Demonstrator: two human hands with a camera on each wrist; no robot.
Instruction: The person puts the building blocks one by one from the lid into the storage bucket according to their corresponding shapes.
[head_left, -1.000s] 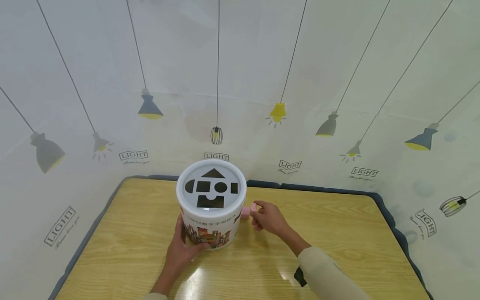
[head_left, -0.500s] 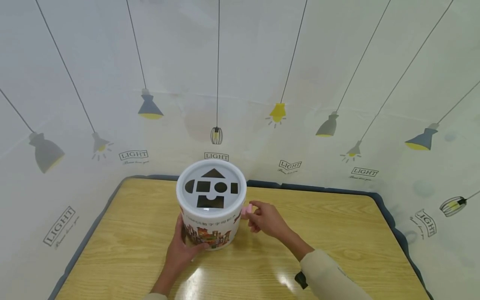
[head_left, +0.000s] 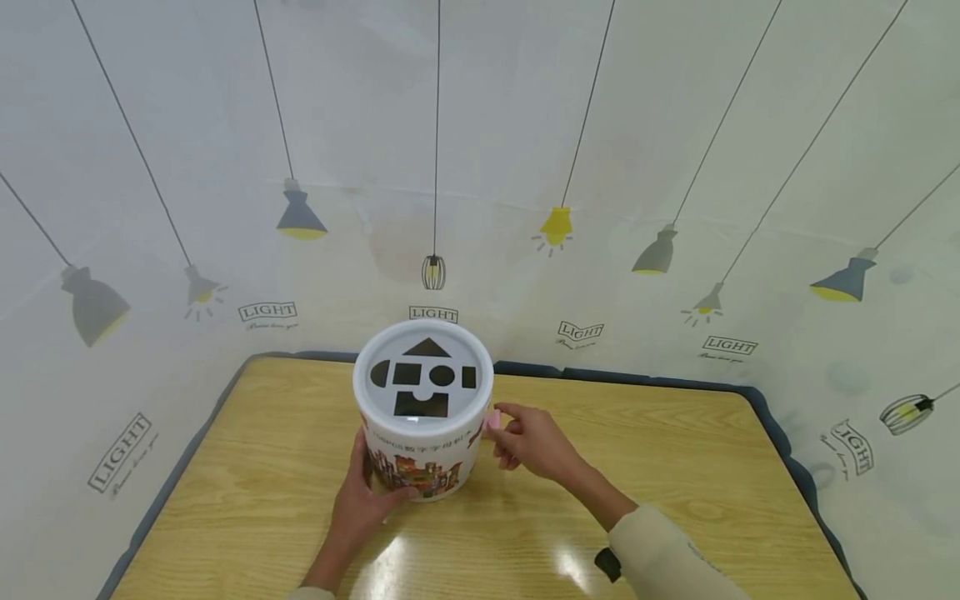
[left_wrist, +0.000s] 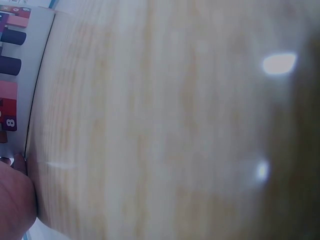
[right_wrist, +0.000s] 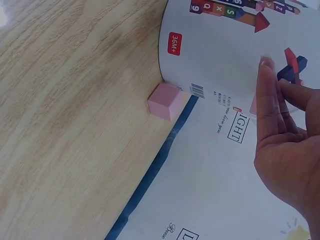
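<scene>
A white bucket (head_left: 423,462) with printed block pictures stands upright on the table. Its grey-white lid (head_left: 390,354) has several shaped holes. My left hand (head_left: 362,504) holds the bucket low at the left, its thumb across the front. Only part of that hand shows in the left wrist view. At the bucket's right side my right hand (head_left: 536,442) pinches a pink block (head_left: 493,419) between thumb and index finger, close to the wall; whether they touch I cannot tell. Another pink block (right_wrist: 165,101) rests on the table beside the bucket, seen in the right wrist view.
The wood-grain table (head_left: 637,450) has a dark blue edging (head_left: 652,380) at the back and sides. Behind it hangs a pale wall covering (head_left: 495,167) printed with lamps. A small black object (head_left: 608,564) shows by the right sleeve.
My right hand has shifted slightly left, bringing the pinched pink block nearer the bucket. The other pink block has gone out of sight in the head view. The left hand and bucket stay put.
</scene>
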